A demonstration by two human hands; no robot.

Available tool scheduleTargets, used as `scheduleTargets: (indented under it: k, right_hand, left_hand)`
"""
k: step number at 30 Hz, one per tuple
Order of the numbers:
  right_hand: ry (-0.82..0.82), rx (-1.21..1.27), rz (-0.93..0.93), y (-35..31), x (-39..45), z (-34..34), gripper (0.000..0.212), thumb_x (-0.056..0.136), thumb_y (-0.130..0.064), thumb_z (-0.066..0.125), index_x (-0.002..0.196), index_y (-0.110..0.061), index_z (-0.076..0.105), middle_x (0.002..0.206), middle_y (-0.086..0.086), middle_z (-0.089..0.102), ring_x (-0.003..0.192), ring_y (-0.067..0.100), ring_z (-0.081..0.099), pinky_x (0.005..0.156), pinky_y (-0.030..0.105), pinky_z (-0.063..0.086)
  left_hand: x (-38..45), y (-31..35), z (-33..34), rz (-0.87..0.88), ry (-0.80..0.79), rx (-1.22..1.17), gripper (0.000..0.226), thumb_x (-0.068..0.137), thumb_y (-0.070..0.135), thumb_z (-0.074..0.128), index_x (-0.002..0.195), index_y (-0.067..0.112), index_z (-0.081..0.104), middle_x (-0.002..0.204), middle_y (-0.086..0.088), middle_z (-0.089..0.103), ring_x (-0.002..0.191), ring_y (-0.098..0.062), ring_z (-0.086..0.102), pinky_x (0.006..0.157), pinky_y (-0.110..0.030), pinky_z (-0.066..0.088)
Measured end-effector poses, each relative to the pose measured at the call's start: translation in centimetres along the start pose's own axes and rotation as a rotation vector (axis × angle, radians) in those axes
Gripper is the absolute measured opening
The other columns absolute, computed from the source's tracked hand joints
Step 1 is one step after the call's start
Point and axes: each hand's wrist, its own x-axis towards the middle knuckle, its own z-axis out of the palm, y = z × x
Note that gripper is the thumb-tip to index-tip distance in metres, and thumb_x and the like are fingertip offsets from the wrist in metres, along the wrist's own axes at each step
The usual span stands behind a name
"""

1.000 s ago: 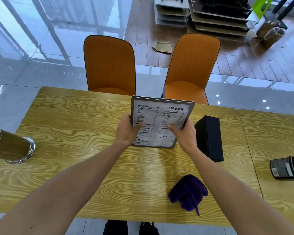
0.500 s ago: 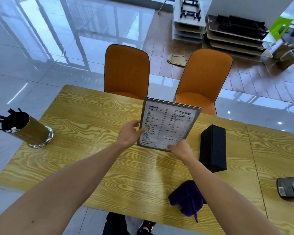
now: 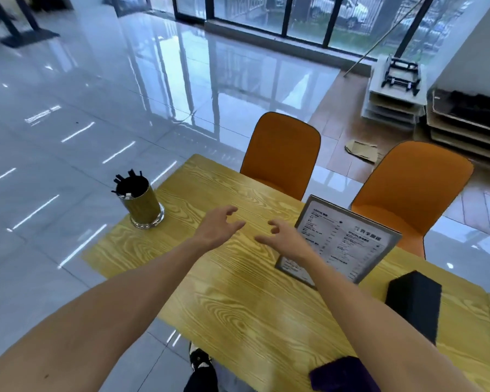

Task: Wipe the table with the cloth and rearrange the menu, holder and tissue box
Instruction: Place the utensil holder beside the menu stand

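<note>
Over the middle of the wood-grain table (image 3: 238, 301), your left hand (image 3: 215, 229) and right hand (image 3: 287, 240) are both raised above the surface with fingers spread and loosely curled, each holding nothing and touching nothing. Your right hand sits just left of the menu (image 3: 343, 244), which stands tilted back in its frame toward the far right of the table; your right forearm crosses in front of its near left corner, and whether the wrist touches the frame cannot be told. At the far left corner stands the holder (image 3: 142, 206), a gold-coloured cylinder on a clear base with dark sticks rising from its mouth, well apart from your left hand. Near the right edge lies the tissue box (image 3: 413, 304), black and oblong, just beside the menu's near right corner. At the near edge, the purple cloth (image 3: 340, 374) lies bunched beside your right forearm. Two orange chairs (image 3: 280, 154) stand at the table's far side.
</note>
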Motion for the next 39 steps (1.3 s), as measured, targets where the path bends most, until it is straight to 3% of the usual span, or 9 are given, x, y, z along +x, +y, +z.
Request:
scheduleTargets:
  k: [6, 10, 16, 20, 27, 30, 34, 37, 39]
  right_hand:
    - [0.039, -0.149, -0.262, -8.1, 3.7, 2.4, 0.102, 0.083, -0.058, 0.077, 0.162, -0.021, 0.024, 0.166, 0.005, 0.032, 0.149, 0.027, 0.035, 0.118, 0.046, 0.037]
    - [0.075, -0.165, -0.368, -12.9, 6.3, 4.9, 0.106, 0.081, -0.052, 0.082, 0.162, -0.021, 0.022, 0.167, 0.004, 0.027, 0.152, 0.023, 0.029, 0.118, 0.04, 0.03]
    - [0.032, -0.139, -0.414, -17.5, 11.0, 9.7, 0.111, 0.08, -0.042, 0.086, 0.163, -0.02, 0.015, 0.169, 0.008, 0.018, 0.155, 0.025, 0.021, 0.12, 0.038, 0.025]
    - [-0.018, -0.119, -0.405, -19.4, 14.2, 13.3, 0.115, 0.079, -0.037, 0.087, 0.164, -0.021, 0.011, 0.17, 0.006, 0.014, 0.156, 0.023, 0.015, 0.119, 0.032, 0.022]
    - [-0.195, -0.068, -0.354, -20.7, 18.9, 18.1, 0.124, 0.08, -0.041, 0.086, 0.163, -0.034, -0.006, 0.173, 0.001, -0.005, 0.159, 0.019, 0.001, 0.118, 0.04, 0.023]
    - [-0.251, -0.079, -0.318, -21.1, 20.8, 19.8, 0.126, 0.079, -0.039, 0.086, 0.164, -0.029, -0.006, 0.173, 0.003, -0.004, 0.159, 0.02, -0.001, 0.123, 0.047, 0.021]
    - [-0.257, -0.017, -0.27, -21.3, 22.7, 21.6, 0.116, 0.08, -0.027, 0.086, 0.165, -0.025, 0.006, 0.171, 0.004, 0.015, 0.156, 0.024, 0.019, 0.117, 0.036, 0.029]
    - [-0.281, 0.085, -0.228, -21.3, 23.4, 22.5, 0.113, 0.073, -0.033, 0.09, 0.161, -0.032, 0.019, 0.164, -0.001, 0.034, 0.148, 0.024, 0.038, 0.114, 0.045, 0.043]
    - [-0.312, 0.166, -0.219, -21.1, 23.9, 22.9, 0.107, 0.07, -0.03, 0.093, 0.157, -0.027, 0.03, 0.153, -0.005, 0.048, 0.139, 0.019, 0.049, 0.106, 0.039, 0.051]
  left_hand:
    - [0.0, -2.9, -8.2, 0.054, 0.271, 0.003, 0.07, 0.085, 0.044, 0.076, 0.145, 0.017, 0.051, 0.146, -0.001, 0.053, 0.135, -0.018, 0.048, 0.11, -0.032, 0.039]
    - [0.5, -6.7, -12.5, 0.039, 0.44, -0.032, 0.087, 0.078, 0.048, 0.081, 0.15, 0.02, 0.042, 0.154, 0.001, 0.043, 0.142, -0.014, 0.039, 0.116, -0.035, 0.035]
    - [1.7, -13.1, -16.8, -0.102, 0.612, -0.045, 0.122, 0.063, 0.046, 0.091, 0.159, 0.024, 0.018, 0.169, -0.001, 0.001, 0.154, -0.021, 0.009, 0.121, -0.044, 0.023]
    - [2.6, -17.2, -18.2, -0.22, 0.587, -0.2, 0.13, 0.065, 0.04, 0.091, 0.16, 0.026, 0.003, 0.168, -0.005, -0.01, 0.154, -0.018, -0.003, 0.118, -0.033, 0.014]
    - [4.9, -23.9, -18.5, -0.359, 0.383, -0.399, 0.137, 0.064, 0.03, 0.094, 0.16, 0.023, -0.003, 0.165, -0.008, 0.01, 0.151, -0.023, 0.019, 0.112, -0.032, 0.031]
    - [5.9, -26.1, -18.2, -0.396, 0.3, -0.436, 0.138, 0.06, 0.029, 0.097, 0.161, 0.025, 0.003, 0.164, -0.009, 0.018, 0.15, -0.026, 0.025, 0.115, -0.043, 0.037]
    - [7.2, -27.4, -18.0, -0.386, 0.252, -0.487, 0.12, 0.063, 0.022, 0.096, 0.157, 0.022, 0.022, 0.156, -0.004, 0.036, 0.141, -0.024, 0.041, 0.109, -0.041, 0.044]
    - [8.0, -28.1, -17.9, -0.349, 0.255, -0.512, 0.099, 0.063, 0.022, 0.095, 0.146, 0.024, 0.042, 0.138, 0.008, 0.055, 0.129, -0.018, 0.054, 0.105, -0.042, 0.049]
    - [8.4, -28.3, -17.8, -0.354, 0.276, -0.531, 0.092, 0.062, 0.021, 0.096, 0.139, 0.026, 0.047, 0.129, 0.012, 0.06, 0.121, -0.013, 0.06, 0.102, -0.043, 0.052]
